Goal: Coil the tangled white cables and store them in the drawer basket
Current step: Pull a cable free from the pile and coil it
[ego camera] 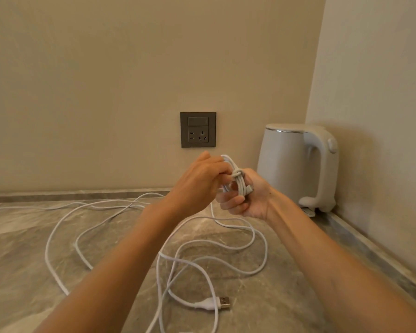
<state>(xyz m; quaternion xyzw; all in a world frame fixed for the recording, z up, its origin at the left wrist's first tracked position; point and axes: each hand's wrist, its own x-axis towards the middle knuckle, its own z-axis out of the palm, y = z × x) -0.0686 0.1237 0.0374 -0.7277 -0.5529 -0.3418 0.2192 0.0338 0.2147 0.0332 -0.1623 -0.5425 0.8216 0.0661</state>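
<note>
A small bundle of coiled white cable (237, 180) is held up above the counter between both hands. My right hand (249, 200) grips the bundle from below, palm up. My left hand (201, 181) pinches the cable's wrap at the top of the bundle. From the bundle a white strand drops to the counter. More white cable (226, 246) lies there in loose tangled loops, and a USB plug (222, 303) at one end rests near the front. No drawer basket is in view.
The grey marble counter (22, 260) runs to a beige wall with a grey socket (198, 130). A white electric kettle (298, 164) stands in the right corner, close behind my right hand. Cable loops spread left across the counter.
</note>
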